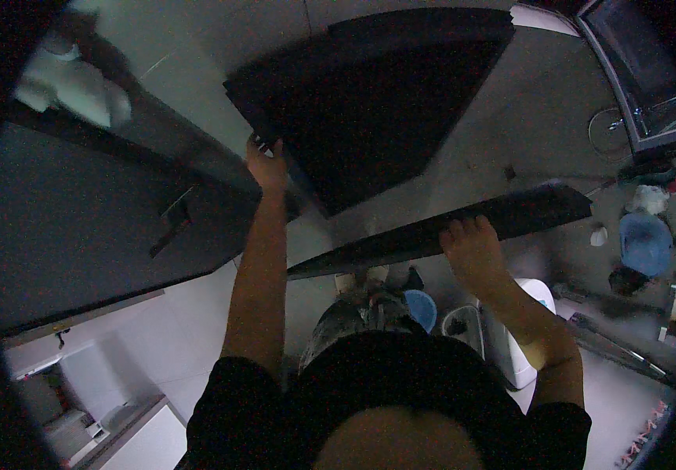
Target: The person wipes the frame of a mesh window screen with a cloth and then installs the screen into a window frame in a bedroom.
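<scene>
My left hand (267, 163) reaches forward to the left edge of a large black box-like shape (377, 110), perhaps a cabinet; its inside is too dark to read. The fingers are closed around something small with a pale, shiny glint that I cannot make out. Nearer to me, my right hand (469, 244) has its fingers curled over the upper edge of a long dark panel (526, 215). That panel slants across in front of my body, its narrow end to the left and its wider end to the right.
A grey door (103, 219) with a dark lever handle (172, 227) stands at the left. A blue basin (645, 243) lies at the far right, below a shower hose (606, 129). By my legs are a smaller blue tub (421, 309), a bin (463, 325) and a white appliance (510, 352).
</scene>
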Motion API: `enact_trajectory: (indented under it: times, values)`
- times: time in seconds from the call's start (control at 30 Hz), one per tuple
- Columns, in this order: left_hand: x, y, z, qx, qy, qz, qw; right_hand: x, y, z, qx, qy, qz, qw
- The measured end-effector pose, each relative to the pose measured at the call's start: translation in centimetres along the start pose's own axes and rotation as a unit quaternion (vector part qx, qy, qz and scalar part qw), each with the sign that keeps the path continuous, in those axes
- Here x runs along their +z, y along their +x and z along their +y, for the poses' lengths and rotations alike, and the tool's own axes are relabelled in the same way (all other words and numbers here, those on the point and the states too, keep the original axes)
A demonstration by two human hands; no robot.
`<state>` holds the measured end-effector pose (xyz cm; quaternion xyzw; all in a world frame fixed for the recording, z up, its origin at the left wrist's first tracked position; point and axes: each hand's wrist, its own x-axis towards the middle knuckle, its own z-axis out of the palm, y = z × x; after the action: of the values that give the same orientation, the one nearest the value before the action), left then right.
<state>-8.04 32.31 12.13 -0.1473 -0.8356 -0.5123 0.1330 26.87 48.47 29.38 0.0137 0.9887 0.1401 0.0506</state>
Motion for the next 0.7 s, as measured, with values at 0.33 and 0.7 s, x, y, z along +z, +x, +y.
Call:
enact_trajectory:
  times: [0.33, 0.7]
  values:
    - [-0.5, -0.4, 2.2, -0.032, 0.110, -0.006, 0.993, 0.5, -0.1, -1.6, 0.025, 0.014, 0.001, 1.000]
    - [-1.8, -0.6, -1.0, 0.033, -0.045, -0.094, 0.994, -0.2, 0.1, -2.2, 0.031, 0.035, -0.047, 0.998]
